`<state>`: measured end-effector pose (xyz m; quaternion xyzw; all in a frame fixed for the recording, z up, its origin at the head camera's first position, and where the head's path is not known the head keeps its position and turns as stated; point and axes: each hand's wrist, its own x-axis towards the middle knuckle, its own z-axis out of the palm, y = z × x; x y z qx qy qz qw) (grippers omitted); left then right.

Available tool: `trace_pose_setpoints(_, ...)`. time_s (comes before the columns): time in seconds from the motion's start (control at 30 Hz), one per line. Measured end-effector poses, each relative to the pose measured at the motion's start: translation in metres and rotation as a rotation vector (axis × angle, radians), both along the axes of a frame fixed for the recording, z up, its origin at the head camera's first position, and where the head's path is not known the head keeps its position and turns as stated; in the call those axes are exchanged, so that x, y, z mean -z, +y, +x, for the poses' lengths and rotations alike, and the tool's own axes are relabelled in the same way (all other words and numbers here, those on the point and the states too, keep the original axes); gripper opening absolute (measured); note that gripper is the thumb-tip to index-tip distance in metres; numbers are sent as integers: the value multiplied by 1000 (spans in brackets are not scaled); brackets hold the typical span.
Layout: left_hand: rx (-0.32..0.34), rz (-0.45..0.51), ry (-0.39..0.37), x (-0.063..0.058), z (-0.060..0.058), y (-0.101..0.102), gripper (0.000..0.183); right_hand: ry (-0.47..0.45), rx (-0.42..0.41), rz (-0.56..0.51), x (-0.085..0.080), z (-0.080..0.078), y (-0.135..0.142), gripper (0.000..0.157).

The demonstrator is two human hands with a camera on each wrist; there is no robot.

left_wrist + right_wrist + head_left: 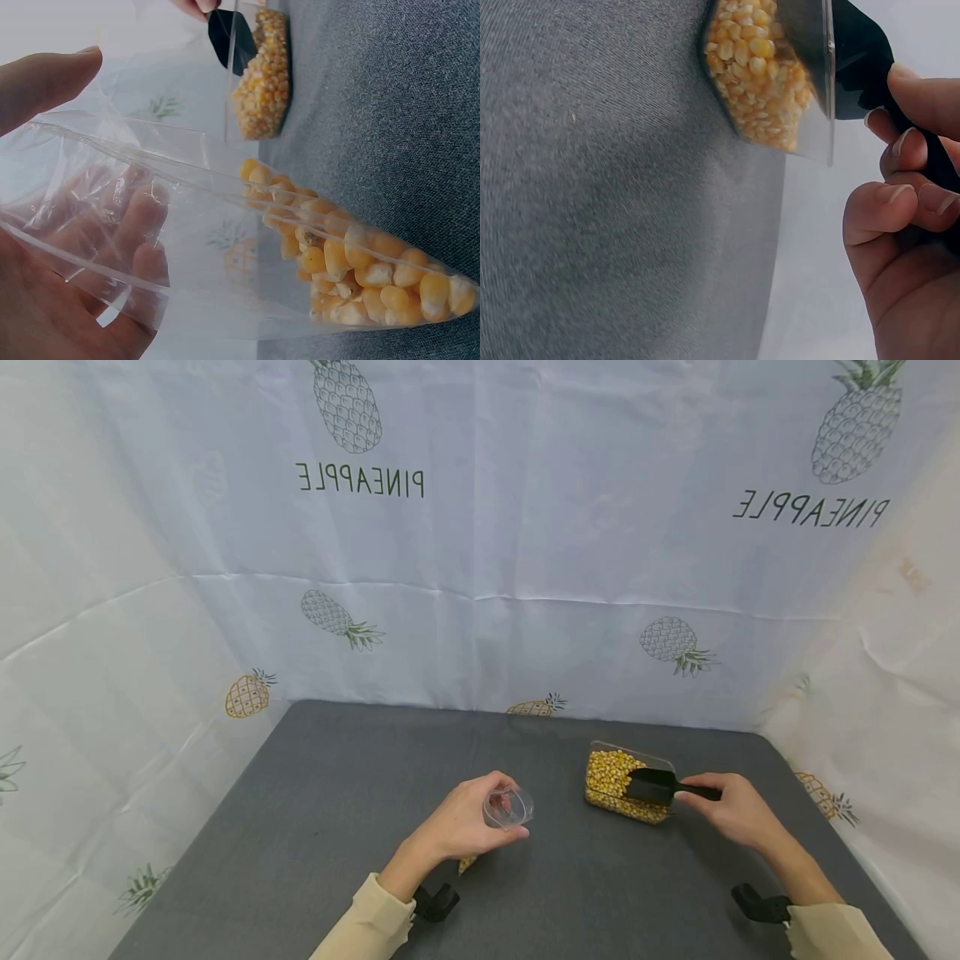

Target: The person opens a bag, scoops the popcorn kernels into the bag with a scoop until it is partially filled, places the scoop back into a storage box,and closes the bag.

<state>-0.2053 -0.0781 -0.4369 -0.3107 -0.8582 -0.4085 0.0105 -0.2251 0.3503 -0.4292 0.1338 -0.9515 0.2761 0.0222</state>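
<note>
My left hand (pixel 467 820) holds a clear plastic bag (pixel 199 172) by its spread mouth, thumb on one side and fingers behind the film. Yellow corn kernels (pixel 375 277) fill the bag's pointed lower corner; from above, most of them are hidden behind the hand. On the right, my right hand (pixel 738 814) grips the handle of a black scoop (pixel 651 785) between thumb and fingers. The scoop's blade dips into a clear rectangular container (pixel 814 146) of loose corn kernels (pixel 611 770). Its far end is hidden behind the container wall in the right wrist view.
A dark grey cloth-covered table (pixel 360 777) lies under everything. White curtains (pixel 480 527) with pineapple prints stand behind it and at both sides. Black wrist straps (pixel 759 906) sit on both forearms, near the cream sleeves (pixel 371 918).
</note>
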Motion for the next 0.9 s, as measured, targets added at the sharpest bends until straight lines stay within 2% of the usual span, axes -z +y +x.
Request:
trace_pose_setpoints(0.27,-1,-6,-10,-1,0,1,54,-6,16,-29,9,-4,-6,41)
trace_pose_setpoints(0.9,-2,-9,-10,0,1,3,52,24,-23,-60,22,-14,-21,37)
